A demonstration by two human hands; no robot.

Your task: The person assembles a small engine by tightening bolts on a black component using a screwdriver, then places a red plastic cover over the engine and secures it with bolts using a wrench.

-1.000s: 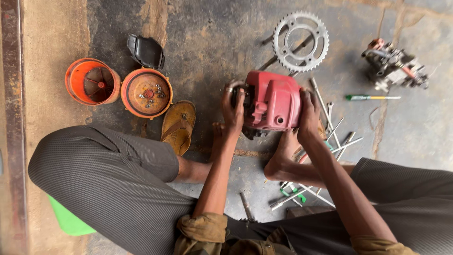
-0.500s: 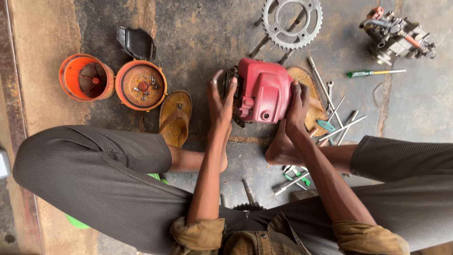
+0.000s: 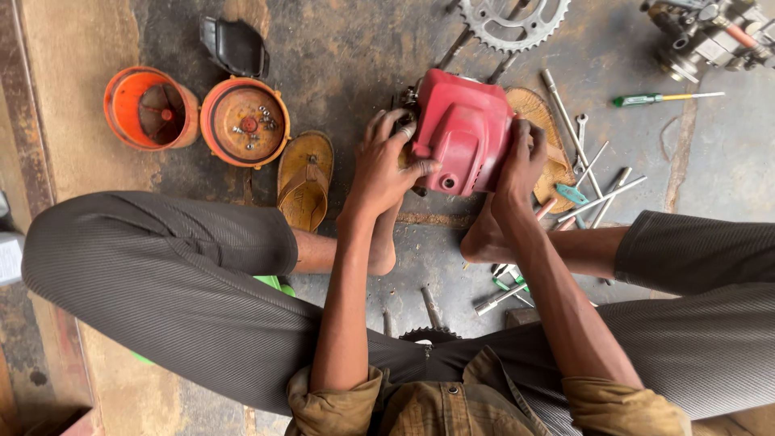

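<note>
A red engine cover (image 3: 462,133) on a small motor stands on the concrete floor between my bare feet. My left hand (image 3: 386,165) grips its left side, fingers spread over the edge. On its right side my right hand (image 3: 521,161) clasps the red shell. The metal parts behind the cover are mostly hidden by my hands.
Two orange round housings (image 3: 150,107) (image 3: 245,121) sit at the left, one holding several small bolts. A black part (image 3: 235,46) lies behind them. A sandal (image 3: 305,179), a sprocket (image 3: 514,20), a green-handled screwdriver (image 3: 655,98), wrenches (image 3: 593,173) and an engine part (image 3: 708,34) lie around.
The view has shifted, so everything sits lower and left in frame. My hands have stayed on the red cover, with the left fingers sliding further over its front.
</note>
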